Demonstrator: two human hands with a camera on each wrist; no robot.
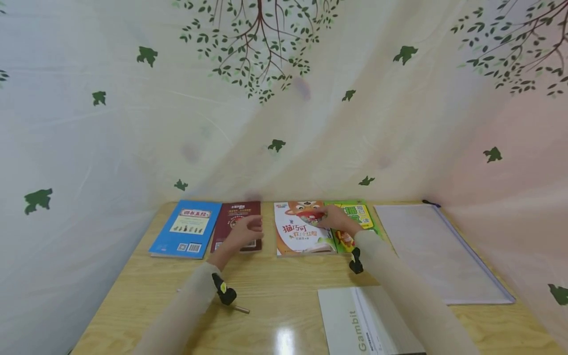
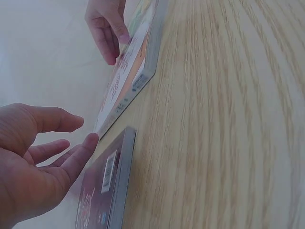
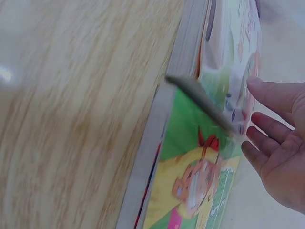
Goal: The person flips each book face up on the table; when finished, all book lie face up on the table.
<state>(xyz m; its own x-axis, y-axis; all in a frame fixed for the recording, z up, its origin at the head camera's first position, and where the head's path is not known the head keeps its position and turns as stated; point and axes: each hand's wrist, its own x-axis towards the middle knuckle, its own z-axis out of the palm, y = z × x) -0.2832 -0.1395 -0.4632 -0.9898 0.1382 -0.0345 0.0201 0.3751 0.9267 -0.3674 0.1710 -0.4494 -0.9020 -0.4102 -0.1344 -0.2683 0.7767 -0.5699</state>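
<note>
My right hand is over the right side of a white and orange children's book with a cartoon animal on its cover. In the right wrist view its fingers are fairly straight at the book's far edge, and the thumb overlaps the cover. A blurred strip stands up at that book's side. Left of it, my left hand hovers over a dark red book, fingers loosely bent and holding nothing. A green and yellow book lies partly beneath the right wrist.
At the far left lies a blue book. A white zip pouch covers the table's right side. Nearer me is a pale "Gambit" package, partly under the right forearm. A thin rod pokes out beneath the left forearm. Patterned cloth hangs behind.
</note>
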